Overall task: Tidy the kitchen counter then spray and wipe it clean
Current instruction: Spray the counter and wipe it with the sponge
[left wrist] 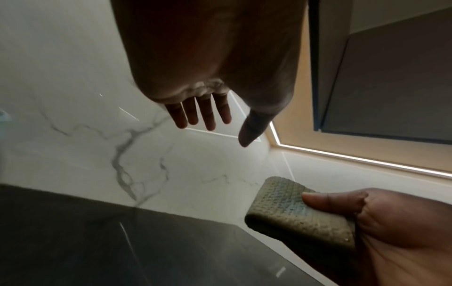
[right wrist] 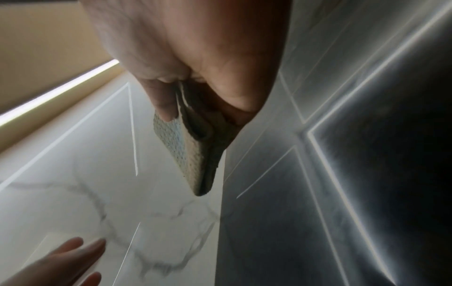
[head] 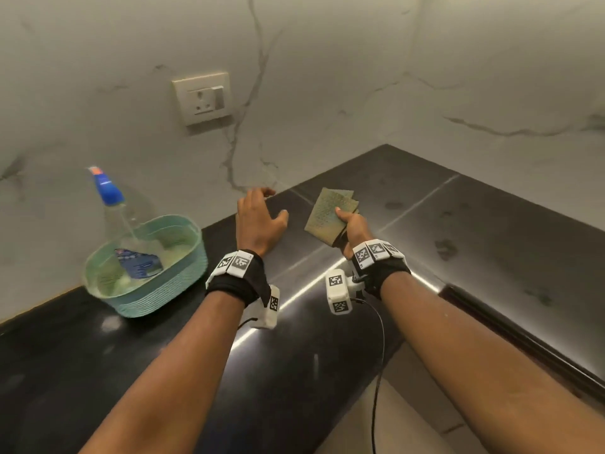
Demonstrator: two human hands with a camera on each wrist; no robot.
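My right hand (head: 352, 227) pinches a folded greenish-grey cleaning cloth (head: 329, 213) above the black counter (head: 327, 322), thumb on top; the cloth (left wrist: 291, 211) shows in the left wrist view and the cloth (right wrist: 193, 151) hangs from the fingers in the right wrist view. My left hand (head: 258, 221) hovers open just left of it, fingers straight and spread (left wrist: 203, 112), holding nothing. A clear spray bottle (head: 118, 211) with a blue and orange top stands tilted in a teal basket (head: 183, 273) at the left of the counter.
A white marble wall (head: 327, 77) with a socket plate (head: 203, 101) backs the counter, which turns a corner at the right. Dull smudges (head: 445, 249) mark the counter at the right. The front edge (head: 376, 381) drops to a light floor.
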